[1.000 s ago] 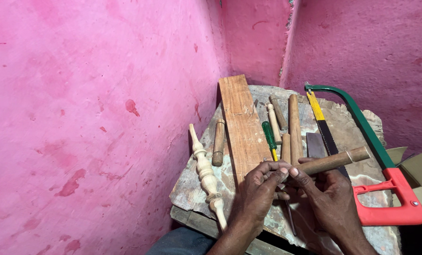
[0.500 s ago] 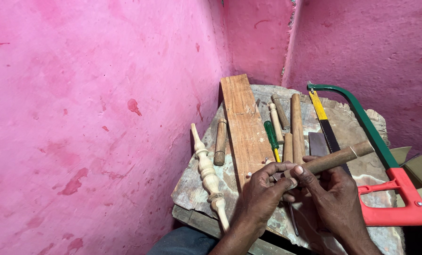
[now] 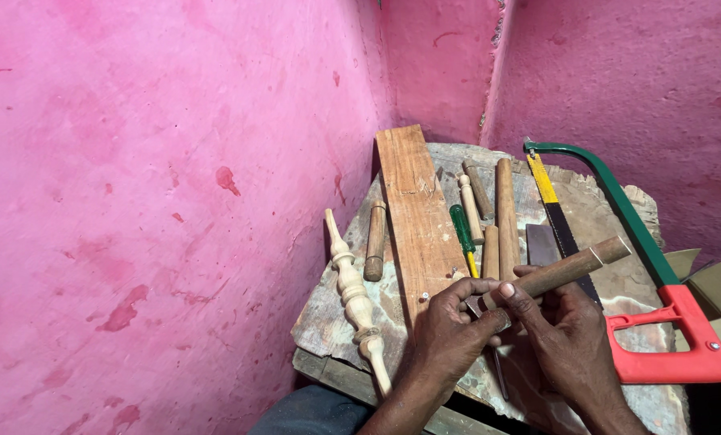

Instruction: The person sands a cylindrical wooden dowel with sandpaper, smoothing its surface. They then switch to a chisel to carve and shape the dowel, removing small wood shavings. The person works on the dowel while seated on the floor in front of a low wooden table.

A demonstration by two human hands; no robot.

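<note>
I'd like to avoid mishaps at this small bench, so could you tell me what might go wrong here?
The turned spindle lies at the worktop's left edge, its lower end overhanging; a nudge could drop it. The hacksaw lies beside the right hand, so a slip with the wooden handle might meet its blade.

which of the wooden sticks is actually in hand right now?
The brown wooden handle, angled up to the right, gripped by both the left hand and right hand. The other sticks, including the pale turned spindle, lie untouched on the bench.
</note>
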